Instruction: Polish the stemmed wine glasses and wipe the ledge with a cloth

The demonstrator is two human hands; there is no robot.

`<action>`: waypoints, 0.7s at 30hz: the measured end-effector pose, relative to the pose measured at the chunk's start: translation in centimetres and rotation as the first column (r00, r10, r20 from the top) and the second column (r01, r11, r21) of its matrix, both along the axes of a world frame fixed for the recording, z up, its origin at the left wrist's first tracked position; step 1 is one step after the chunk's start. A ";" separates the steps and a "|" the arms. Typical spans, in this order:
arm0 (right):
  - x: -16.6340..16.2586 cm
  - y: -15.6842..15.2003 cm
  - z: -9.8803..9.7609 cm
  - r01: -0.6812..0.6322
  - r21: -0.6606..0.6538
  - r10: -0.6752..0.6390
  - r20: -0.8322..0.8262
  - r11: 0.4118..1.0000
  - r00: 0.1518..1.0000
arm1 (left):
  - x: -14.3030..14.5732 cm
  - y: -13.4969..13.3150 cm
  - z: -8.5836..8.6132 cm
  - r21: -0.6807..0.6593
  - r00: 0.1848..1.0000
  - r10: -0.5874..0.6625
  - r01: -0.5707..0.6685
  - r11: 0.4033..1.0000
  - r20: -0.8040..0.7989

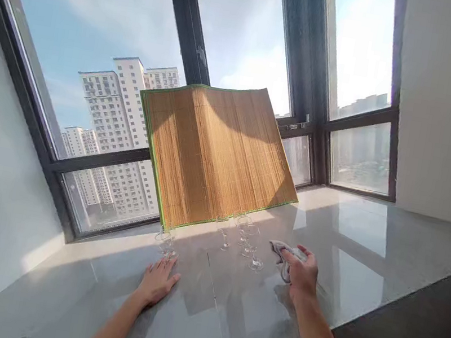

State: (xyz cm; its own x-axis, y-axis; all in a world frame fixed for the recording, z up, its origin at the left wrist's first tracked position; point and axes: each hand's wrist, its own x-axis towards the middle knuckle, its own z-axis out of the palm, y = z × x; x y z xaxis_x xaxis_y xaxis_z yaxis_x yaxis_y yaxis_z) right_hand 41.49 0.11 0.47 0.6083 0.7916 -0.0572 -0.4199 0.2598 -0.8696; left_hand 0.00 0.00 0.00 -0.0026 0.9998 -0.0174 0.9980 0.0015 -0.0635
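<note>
— What stands at the back of the worktop?
— A bamboo mat, leaning against the window.
— And before it?
— A group of stemmed glasses just in front of the mat, with one more glass off to their left.
— The hands?
— The left hand lies flat on the worktop, just before that lone glass. The right hand rests on a cloth, right of the group.
</note>
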 end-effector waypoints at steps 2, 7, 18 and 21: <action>-0.1 -0.1 0.1 0.014 -0.003 -0.014 -0.008 1.000 1.000 | 1.0 0.8 -0.2 0.021 0.999 0.035 -0.035 0.999 -0.010; 0.0 -0.4 0.3 0.011 -0.052 -0.008 0.051 0.999 0.999 | 3.0 1.9 -0.6 0.085 0.991 0.134 -0.132 0.988 -0.015; -0.9 1.9 -1.4 0.008 -0.130 0.086 0.699 0.991 0.710 | 8.5 -4.7 -1.6 0.207 0.980 0.043 -0.084 0.975 0.196; -1.4 2.1 -1.3 -0.057 -0.093 0.106 0.723 0.994 0.683 | 10.8 -5.1 -0.7 0.252 0.895 -0.325 0.253 0.934 0.307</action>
State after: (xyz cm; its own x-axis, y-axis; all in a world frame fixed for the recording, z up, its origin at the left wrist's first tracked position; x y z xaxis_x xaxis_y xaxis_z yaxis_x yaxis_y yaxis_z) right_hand 40.04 2.18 -0.79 0.4122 0.8504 0.3270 0.3318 0.1942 -0.9231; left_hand 10.77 -5.12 -0.66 0.2568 0.9375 0.2349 0.9165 -0.3134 0.2486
